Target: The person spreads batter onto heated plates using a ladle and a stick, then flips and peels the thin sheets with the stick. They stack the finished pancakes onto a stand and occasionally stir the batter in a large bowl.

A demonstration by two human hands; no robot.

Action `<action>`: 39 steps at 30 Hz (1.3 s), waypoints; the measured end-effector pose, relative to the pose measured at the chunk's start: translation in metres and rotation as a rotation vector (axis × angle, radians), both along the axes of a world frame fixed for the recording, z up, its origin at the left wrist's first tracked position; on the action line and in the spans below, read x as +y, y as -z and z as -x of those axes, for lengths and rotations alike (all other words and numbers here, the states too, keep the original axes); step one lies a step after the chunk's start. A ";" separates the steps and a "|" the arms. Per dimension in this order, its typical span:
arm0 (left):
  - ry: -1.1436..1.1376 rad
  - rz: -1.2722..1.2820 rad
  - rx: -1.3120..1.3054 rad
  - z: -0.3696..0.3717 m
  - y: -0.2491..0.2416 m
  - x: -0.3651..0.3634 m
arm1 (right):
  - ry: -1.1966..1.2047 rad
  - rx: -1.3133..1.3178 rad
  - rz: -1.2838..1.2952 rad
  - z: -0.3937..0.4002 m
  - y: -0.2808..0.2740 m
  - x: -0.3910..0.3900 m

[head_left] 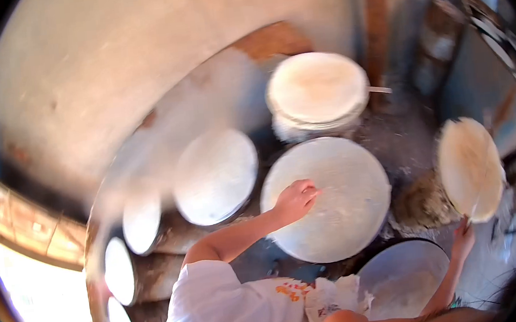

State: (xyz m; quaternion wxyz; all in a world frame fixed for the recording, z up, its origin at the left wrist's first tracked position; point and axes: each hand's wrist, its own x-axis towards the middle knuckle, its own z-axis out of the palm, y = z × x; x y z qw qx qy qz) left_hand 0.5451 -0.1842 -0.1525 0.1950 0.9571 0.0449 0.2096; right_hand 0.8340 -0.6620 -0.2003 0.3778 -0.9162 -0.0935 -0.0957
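Observation:
My left hand [296,199] rests with curled fingers on a large round white cooking surface [344,215] at the centre; whether anything is inside the fist is hidden. My right hand [463,237] is stretched out to the right and grips a thin stick [475,205]. A pale, thin round sheet [470,168] hangs over that stick, lifted clear of the surface. A white sleeve [212,302] covers my left shoulder at the bottom.
A stack of round pale discs [316,90] stands behind the cooking surface. More white round discs [215,176] curve away to the left along a blurred rack. A grey metal lid [400,278] lies at the bottom right. A plastered wall [105,58] rises behind.

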 end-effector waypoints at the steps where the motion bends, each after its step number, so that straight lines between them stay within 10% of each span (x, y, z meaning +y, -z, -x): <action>1: -0.030 0.017 -0.016 0.036 0.006 0.010 | -0.117 0.034 -0.047 0.047 -0.016 0.049; 6: -0.513 -0.028 0.234 0.212 0.007 0.078 | -0.691 0.297 -0.163 0.198 -0.049 0.262; 10: -1.010 -0.204 0.170 0.299 0.037 0.174 | -0.640 0.257 -0.088 0.244 -0.022 0.329; 14: -1.301 0.370 0.053 0.316 0.063 0.248 | -0.563 0.363 -0.067 0.274 -0.022 0.353; 23: -1.341 0.560 -0.162 0.335 0.126 0.290 | -0.494 0.267 0.053 0.260 -0.048 0.395; 28: -1.386 0.924 -0.072 0.330 0.063 0.298 | -0.472 0.270 0.080 0.249 -0.044 0.393; 32: -1.274 0.144 -0.056 0.312 0.064 0.317 | -0.495 0.248 0.061 0.236 -0.041 0.410; 39: -1.237 0.444 0.518 0.234 0.015 0.368 | -0.811 0.199 0.016 0.218 -0.030 0.623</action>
